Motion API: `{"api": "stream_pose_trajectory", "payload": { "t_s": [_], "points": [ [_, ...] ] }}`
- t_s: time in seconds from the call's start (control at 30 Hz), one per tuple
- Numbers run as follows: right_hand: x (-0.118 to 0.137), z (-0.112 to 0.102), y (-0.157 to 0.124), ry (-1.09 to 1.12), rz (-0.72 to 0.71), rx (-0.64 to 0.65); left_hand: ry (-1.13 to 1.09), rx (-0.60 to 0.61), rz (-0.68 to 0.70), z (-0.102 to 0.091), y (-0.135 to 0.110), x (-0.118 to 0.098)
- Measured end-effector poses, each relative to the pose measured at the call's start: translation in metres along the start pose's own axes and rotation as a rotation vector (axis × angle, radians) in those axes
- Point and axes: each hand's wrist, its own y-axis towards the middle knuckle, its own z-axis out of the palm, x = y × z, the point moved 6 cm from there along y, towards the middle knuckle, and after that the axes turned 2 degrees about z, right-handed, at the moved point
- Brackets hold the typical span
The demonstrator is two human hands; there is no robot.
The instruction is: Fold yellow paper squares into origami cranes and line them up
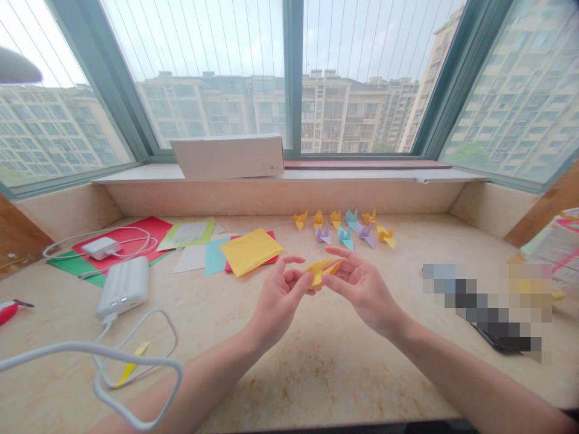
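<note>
A small folded piece of yellow origami paper (319,273) is held between my two hands, above the stone counter. My left hand (284,288) pinches its left end between thumb and fingers. On the other side, my right hand (362,281) grips the right part with its thumb on the near face. Several finished paper cranes (345,237) in orange, blue and purple stand in two rows just behind my right hand. Beyond my left hand lies a stack of square sheets, with a yellow sheet (251,251) on top of red.
At the left are a white power bank (123,288), a charger (101,247) and looped white cables, over red and green paper (149,232). A white box (228,158) stands on the window ledge. A dark, partly pixelated object (502,337) lies at right.
</note>
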Motion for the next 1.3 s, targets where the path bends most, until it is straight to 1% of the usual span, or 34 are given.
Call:
{"api": "stream_pose_trajectory", "payload": {
  "t_s": [0.13,0.23,0.43,0.5,0.63,0.9,1.07,1.17,1.3],
  "points": [
    [0.002,-0.003,0.0,-0.022,-0.057,-0.053,0.092,0.058,-0.007,0.001,-0.001,0.005],
    [0.003,-0.006,0.001,-0.038,-0.072,-0.082,0.142,0.098,-0.01,0.002,-0.003,0.007],
    [0.004,-0.006,0.0,-0.032,-0.085,-0.087,0.074,0.158,-0.002,0.012,-0.007,0.0],
    [0.004,-0.006,0.0,-0.037,-0.095,-0.082,0.066,0.161,0.0,0.013,-0.008,-0.001],
    [0.005,-0.006,-0.002,-0.078,-0.129,-0.085,0.138,0.141,0.022,0.009,-0.006,0.002],
    [0.003,-0.007,-0.001,-0.12,-0.122,-0.107,0.155,0.118,0.059,0.006,-0.004,0.002],
    [0.003,-0.008,-0.001,-0.077,-0.126,-0.141,0.122,0.152,0.041,0.009,-0.006,0.002],
    [0.003,-0.008,-0.001,-0.105,-0.106,-0.146,0.104,0.182,0.046,0.011,-0.008,0.001],
    [0.003,-0.008,-0.001,-0.151,-0.087,-0.141,0.129,0.176,0.049,0.011,-0.008,0.003]
  ]
}}
